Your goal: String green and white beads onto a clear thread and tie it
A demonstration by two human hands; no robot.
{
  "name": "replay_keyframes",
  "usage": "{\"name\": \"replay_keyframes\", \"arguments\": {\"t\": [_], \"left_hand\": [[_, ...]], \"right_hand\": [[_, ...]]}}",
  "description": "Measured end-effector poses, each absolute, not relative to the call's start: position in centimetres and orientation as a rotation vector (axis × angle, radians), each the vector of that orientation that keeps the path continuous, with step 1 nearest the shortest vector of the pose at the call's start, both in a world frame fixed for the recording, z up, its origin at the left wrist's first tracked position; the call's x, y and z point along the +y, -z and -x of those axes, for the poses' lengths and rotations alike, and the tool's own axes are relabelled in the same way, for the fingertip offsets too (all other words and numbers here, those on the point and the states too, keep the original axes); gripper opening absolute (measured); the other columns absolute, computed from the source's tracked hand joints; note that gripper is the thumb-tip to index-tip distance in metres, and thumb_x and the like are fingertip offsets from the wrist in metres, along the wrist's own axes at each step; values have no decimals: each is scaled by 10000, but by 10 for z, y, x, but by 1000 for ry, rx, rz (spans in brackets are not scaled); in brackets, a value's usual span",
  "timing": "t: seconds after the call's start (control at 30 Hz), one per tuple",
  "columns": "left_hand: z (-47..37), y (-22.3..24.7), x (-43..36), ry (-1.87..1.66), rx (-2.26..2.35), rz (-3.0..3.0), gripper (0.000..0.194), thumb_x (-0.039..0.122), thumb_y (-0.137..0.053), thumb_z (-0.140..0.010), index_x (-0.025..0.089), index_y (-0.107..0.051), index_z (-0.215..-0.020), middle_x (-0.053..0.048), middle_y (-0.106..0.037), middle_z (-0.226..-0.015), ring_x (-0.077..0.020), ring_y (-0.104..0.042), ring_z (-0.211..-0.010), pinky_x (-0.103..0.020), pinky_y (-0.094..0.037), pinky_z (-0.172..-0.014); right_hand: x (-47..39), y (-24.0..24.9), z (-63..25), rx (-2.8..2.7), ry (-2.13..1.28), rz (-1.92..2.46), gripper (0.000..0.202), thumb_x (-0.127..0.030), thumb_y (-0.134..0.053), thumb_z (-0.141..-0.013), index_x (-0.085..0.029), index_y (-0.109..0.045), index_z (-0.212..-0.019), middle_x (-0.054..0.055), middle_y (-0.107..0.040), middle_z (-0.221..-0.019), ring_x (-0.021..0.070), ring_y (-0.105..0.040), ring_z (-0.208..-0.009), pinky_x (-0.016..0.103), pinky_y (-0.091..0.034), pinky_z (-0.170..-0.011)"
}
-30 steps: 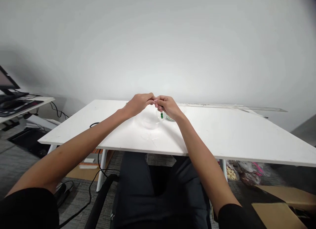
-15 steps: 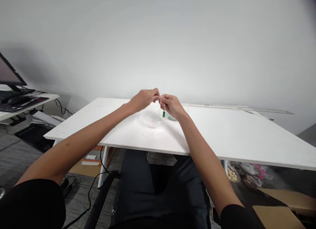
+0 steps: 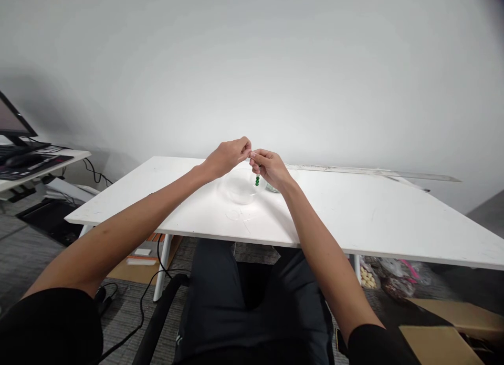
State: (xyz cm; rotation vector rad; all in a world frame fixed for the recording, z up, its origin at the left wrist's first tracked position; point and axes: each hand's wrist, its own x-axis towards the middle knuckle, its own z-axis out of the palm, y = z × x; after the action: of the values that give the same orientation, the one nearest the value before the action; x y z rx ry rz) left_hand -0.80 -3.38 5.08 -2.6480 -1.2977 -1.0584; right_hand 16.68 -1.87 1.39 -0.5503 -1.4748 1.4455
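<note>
Above the white table (image 3: 338,218), my left hand (image 3: 232,154) and my right hand (image 3: 271,166) meet at the fingertips, both with fingers pinched together. What the left fingertips hold is too small to make out. A short column of green beads (image 3: 257,180) hangs below my right hand's fingers; its thread is too fine to see. Under the hands a clear round dish (image 3: 238,189) sits on the table. Partly behind my right hand is a clear container (image 3: 271,188) with pale green contents.
Clear flat strips (image 3: 417,175) lie along the table's back edge by the wall. A side desk at the left bears a monitor (image 3: 13,118) and a mouse. Bags (image 3: 389,275) and cardboard (image 3: 437,344) lie below, at the right.
The whole view has shifted slightly, with hands and table a little further left. The fingertips remain together and the green beads still hang below my right hand.
</note>
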Motion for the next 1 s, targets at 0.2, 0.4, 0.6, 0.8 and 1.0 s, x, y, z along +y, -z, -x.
{"name": "replay_keyframes", "arguments": {"t": [0.2,0.4,0.6,0.8,1.0], "left_hand": [[9,-55,-31,1108,-1281,2663,133,287,-441,-921,190,-528,-898,1,-593,-738,-94,-512,-622,-230,-380,-579],[13,-64,-27,1020,-1224,2643,112,263,-451,-917,184,-529,-907,-4,-578,-718,-90,-482,-586,-231,-358,-561],[19,-77,-22,909,-1151,2618,129,265,-448,-923,170,-533,-933,-16,-579,-734,-98,-487,-605,-236,-346,-578],[28,-86,-7,932,-1151,2545,131,253,-448,-919,164,-542,-937,-22,-581,-726,-110,-492,-609,-243,-341,-578],[41,-90,6,1000,-1209,2522,133,257,-458,-915,164,-552,-934,-25,-605,-727,-125,-539,-636,-252,-368,-607]], "right_hand": [[-19,-12,-166,-1494,-1412,512,220,-381,-692,-752,-176,-635,-812,24,-591,-762,97,-510,-638,257,-421,-609],[-18,-9,-164,-1483,-1394,525,227,-382,-701,-741,-179,-632,-818,45,-618,-823,139,-577,-760,300,-476,-720],[-18,-7,-162,-1492,-1384,489,216,-384,-695,-749,-178,-637,-783,61,-625,-891,154,-601,-788,340,-475,-765],[-12,-2,-160,-1506,-1353,511,222,-397,-699,-749,-184,-644,-775,42,-614,-837,145,-587,-745,324,-458,-738],[-13,-1,-157,-1478,-1393,500,221,-386,-716,-735,-181,-644,-769,40,-618,-849,150,-599,-767,327,-470,-778]]}}
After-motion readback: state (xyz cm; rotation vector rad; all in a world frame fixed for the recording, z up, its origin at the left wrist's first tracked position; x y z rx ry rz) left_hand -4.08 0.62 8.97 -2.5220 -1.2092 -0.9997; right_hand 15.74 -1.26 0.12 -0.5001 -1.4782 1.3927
